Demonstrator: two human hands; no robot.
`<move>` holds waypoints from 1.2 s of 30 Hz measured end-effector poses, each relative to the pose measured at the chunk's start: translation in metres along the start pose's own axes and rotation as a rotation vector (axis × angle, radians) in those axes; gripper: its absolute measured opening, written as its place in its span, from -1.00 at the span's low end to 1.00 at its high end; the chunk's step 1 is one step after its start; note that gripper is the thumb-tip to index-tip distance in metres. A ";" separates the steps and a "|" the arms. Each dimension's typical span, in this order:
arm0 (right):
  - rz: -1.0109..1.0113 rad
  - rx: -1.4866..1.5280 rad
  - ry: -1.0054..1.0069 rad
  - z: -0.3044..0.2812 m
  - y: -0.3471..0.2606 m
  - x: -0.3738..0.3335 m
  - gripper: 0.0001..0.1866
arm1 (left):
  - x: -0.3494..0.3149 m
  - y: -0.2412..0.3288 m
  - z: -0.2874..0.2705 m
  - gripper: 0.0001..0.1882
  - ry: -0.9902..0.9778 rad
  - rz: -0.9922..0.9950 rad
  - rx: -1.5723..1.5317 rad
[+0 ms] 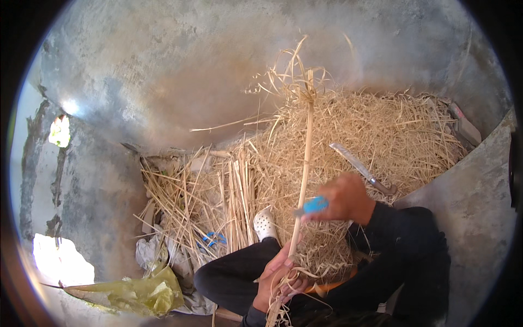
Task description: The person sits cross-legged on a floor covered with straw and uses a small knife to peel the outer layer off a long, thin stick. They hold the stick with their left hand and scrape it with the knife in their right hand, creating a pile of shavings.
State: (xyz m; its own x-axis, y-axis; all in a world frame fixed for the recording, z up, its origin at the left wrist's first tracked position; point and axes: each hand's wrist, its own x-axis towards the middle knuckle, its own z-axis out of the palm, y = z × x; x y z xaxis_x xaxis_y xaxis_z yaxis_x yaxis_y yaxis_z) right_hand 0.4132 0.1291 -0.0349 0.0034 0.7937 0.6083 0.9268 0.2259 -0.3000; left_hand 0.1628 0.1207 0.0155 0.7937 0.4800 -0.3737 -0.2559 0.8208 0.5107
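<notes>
A long pale bamboo stick [306,158] stands up from my lap toward the wall, with thin curled shavings [297,82] hanging at its far end. Its near end is in my left hand [277,279], whose fingers wrap round it among more curls. My right hand [347,197], smeared by motion, grips a small blue tool [315,205]. The tool's dark, blade-like tip meets the stick's side about midway along; its exact shape is blurred. Just beyond my right hand a knife [354,161] with a long metal blade and curved handle lies on the shavings.
A deep heap of shavings [392,125] covers the floor ahead and to the right. Split sticks [237,188] lie at the left, near a blue strap-like item [213,238] and a yellowish plastic sack [147,294]. Concrete walls [207,65] surround me; my white clog [265,223] rests beside the sticks.
</notes>
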 end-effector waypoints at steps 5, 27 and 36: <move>0.013 0.004 0.015 -0.004 0.017 0.011 -0.22 | -0.005 0.002 0.007 -0.41 -0.014 -0.019 0.034; 0.706 -0.071 -0.097 -0.024 0.132 0.021 -0.10 | -0.013 -0.020 0.005 -0.44 0.024 -0.162 0.085; 0.106 0.203 -0.200 -0.015 -0.001 0.001 -0.18 | 0.008 0.003 0.000 -0.46 -0.048 0.005 -0.208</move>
State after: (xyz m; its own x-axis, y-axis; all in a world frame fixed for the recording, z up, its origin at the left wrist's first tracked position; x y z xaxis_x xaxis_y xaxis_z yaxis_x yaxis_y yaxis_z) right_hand 0.4180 0.1206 -0.0229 0.0035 0.9100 0.4145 0.8311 0.2279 -0.5073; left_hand 0.1679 0.1271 0.0143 0.8162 0.4732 -0.3316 -0.3645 0.8669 0.3400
